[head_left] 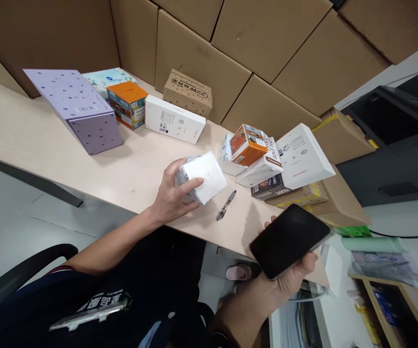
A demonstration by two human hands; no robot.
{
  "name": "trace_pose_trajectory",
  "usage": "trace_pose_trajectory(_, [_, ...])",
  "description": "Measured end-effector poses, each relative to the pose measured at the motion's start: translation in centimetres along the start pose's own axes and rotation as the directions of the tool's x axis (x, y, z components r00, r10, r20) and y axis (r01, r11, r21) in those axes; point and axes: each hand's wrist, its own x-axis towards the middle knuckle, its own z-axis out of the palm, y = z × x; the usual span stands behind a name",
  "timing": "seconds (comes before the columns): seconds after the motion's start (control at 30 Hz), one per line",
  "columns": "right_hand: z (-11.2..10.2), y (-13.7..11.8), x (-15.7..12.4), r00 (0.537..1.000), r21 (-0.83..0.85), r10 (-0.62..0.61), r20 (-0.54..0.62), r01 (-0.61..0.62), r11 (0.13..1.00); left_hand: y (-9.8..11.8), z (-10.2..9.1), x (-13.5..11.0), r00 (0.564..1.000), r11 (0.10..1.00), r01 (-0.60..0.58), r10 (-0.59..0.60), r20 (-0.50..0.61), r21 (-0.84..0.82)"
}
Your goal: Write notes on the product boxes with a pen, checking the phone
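Note:
My left hand (176,191) is wrapped round a small white box (207,176) with a faint pattern on its side, held over the front part of the desk. In my right hand (292,280) lies a smartphone (291,239), its dark screen facing up, past the desk's front edge. A pen (226,205) rests on the desk between the two hands. Just beyond it stands a group of boxes: an orange box (248,145) on top of white ones, and a larger white box (301,157) leaning to the right.
At the back left stand a purple box (93,130), another orange box (127,104), a flat white box (174,121) and a small brown carton (187,94). Large cardboard cartons (198,53) line the back of the desk. A black chair arm (23,266) shows at lower left.

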Motion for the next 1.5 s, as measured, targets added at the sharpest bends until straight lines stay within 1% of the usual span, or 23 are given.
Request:
trace_pose_trajectory(0.03, [0.2, -0.7, -0.2, 0.996, 0.081, 0.033, 0.079, -0.039, 0.996, 0.0, 0.0, 0.0, 1.000, 1.000, 0.000, 0.000, -0.003, 0.000])
trace_pose_trajectory(0.07, [0.5, -1.4, -0.5, 0.979, 0.209, 0.087, 0.186, -0.126, 0.970, 0.0, 0.0, 0.0, 1.000, 1.000, 0.002, -0.002, -0.004, 0.001])
trace_pose_trajectory(0.1, [0.8, -2.0, -0.9, 0.938, 0.341, 0.132, 0.320, -0.244, 0.908, 0.0, 0.0, 0.0, 1.000, 1.000, 0.005, -0.005, -0.003, 0.001])
trace_pose_trajectory(0.13, [1.2, -2.7, -1.3, 0.876, 0.411, 0.156, 0.457, -0.364, 0.836, 0.0, 0.0, 0.0, 1.000, 1.000, 0.007, -0.007, -0.002, 0.001])
trace_pose_trajectory(0.17, [1.6, -3.4, -1.7, 0.795, 0.440, 0.157, 0.586, -0.475, 0.762, 0.0, 0.0, 0.0, 1.000, 1.000, 0.009, -0.009, 0.001, -0.002])
trace_pose_trajectory(0.2, [2.0, -4.1, -2.2, 0.713, 0.439, 0.141, 0.687, -0.562, 0.701, 0.0, 0.0, 0.0, 1.000, 1.000, 0.010, -0.010, 0.003, -0.006])
trace_pose_trajectory(0.23, [2.5, -4.8, -2.6, 0.650, 0.441, 0.122, 0.751, -0.629, 0.640, 0.0, 0.0, -0.1, 1.000, 1.000, 0.011, -0.011, 0.005, -0.012])
trace_pose_trajectory(0.27, [2.9, -5.6, -3.1, 0.603, 0.445, 0.106, 0.791, -0.685, 0.577, 0.0, 0.0, -0.1, 1.000, 1.000, 0.013, -0.013, 0.005, -0.017])
trace_pose_trajectory(0.3, [3.4, -6.4, -3.5, 0.571, 0.450, 0.094, 0.816, -0.729, 0.516, 0.0, 0.0, -0.1, 1.000, 1.000, 0.016, -0.016, 0.004, -0.019])
trace_pose_trajectory(0.4, [4.8, -8.7, -4.4, 0.518, 0.460, 0.062, 0.853, -0.803, 0.379, 0.0, 0.0, -0.2, 1.000, 1.000, 0.018, -0.018, 0.006, -0.010])
trace_pose_trajectory(0.47, [5.5, -10.0, -4.6, 0.477, 0.452, -0.006, 0.879, -0.829, 0.328, 0.0, 0.0, -0.2, 1.000, 1.000, 0.002, -0.002, 0.011, -0.001])
trace_pose_trajectory(0.57, [6.1, -11.4, -4.6, 0.432, 0.445, -0.110, 0.895, -0.850, 0.282, 0.1, -0.1, -0.1, 1.000, 1.000, -0.019, 0.019, 0.004, 0.013])
trace_pose_trajectory(0.7, [6.7, -12.4, -4.4, 0.386, 0.421, -0.208, 0.899, -0.892, 0.165, 0.3, -0.2, 0.1, 0.999, 0.999, -0.037, 0.038, -0.022, 0.016])
trace_pose_trajectory(0.73, [6.8, -12.6, -4.3, 0.376, 0.412, -0.221, 0.900, -0.899, 0.148, 0.3, -0.2, 0.1, 0.998, 0.999, -0.048, 0.048, -0.029, 0.014])
trace_pose_trajectory(0.87, [7.4, -13.1, -4.2, 0.350, 0.391, -0.227, 0.909, -0.905, 0.168, 0.2, 0.2, -0.2, 0.995, 0.996, -0.079, 0.081, -0.056, 0.038])
trace_pose_trajectory(0.93, [7.6, -13.2, -4.3, 0.347, 0.387, -0.235, 0.908, -0.910, 0.152, 0.0, 0.6, -0.7, 0.996, 0.994, -0.074, 0.078, -0.049, 0.079])
trace_pose_trajectory(1.0, [7.7, -13.4, -4.4, 0.343, 0.379, -0.239, 0.908, -0.917, 0.123, -0.2, 0.9, -1.1, 0.998, 0.990, -0.065, 0.067, -0.018, 0.127])
trace_pose_trajectory(1.07, [7.9, -13.5, -4.5, 0.344, 0.377, -0.233, 0.910, -0.919, 0.114, -0.3, 1.0, -1.3, 0.999, 0.987, -0.037, 0.036, 0.010, 0.159])
trace_pose_trajectory(1.13, [8.0, -13.6, -4.5, 0.350, 0.385, -0.233, 0.907, -0.914, 0.127, -0.3, 0.9, -1.3, 1.000, 0.987, -0.029, 0.030, -0.005, 0.155])
trace_pose_trajectory(1.23, [7.9, -13.7, -4.5, 0.372, 0.411, -0.235, 0.898, -0.900, 0.146, -0.1, 0.6, -0.9, 0.998, 0.994, -0.047, 0.052, -0.044, 0.102])
trace_pose_trajectory(1.33, [7.7, -13.9, -4.2, 0.395, 0.432, -0.231, 0.889, -0.891, 0.140, 0.0, 0.4, -0.6, 0.997, 0.998, -0.049, 0.052, -0.049, 0.049])
trace_pose_trajectory(1.4, [7.7, -13.9, -4.0, 0.386, 0.426, -0.246, 0.889, -0.894, 0.137, 0.0, 0.5, -0.6, 0.997, 0.998, -0.054, 0.056, -0.059, 0.038])
trace_pose_trajectory(1.5, [8.1, -13.5, -3.8, 0.386, 0.431, -0.269, 0.883, -0.892, 0.138, -0.1, 0.9, -1.0, 0.996, 0.998, -0.057, 0.059, -0.059, 0.037])
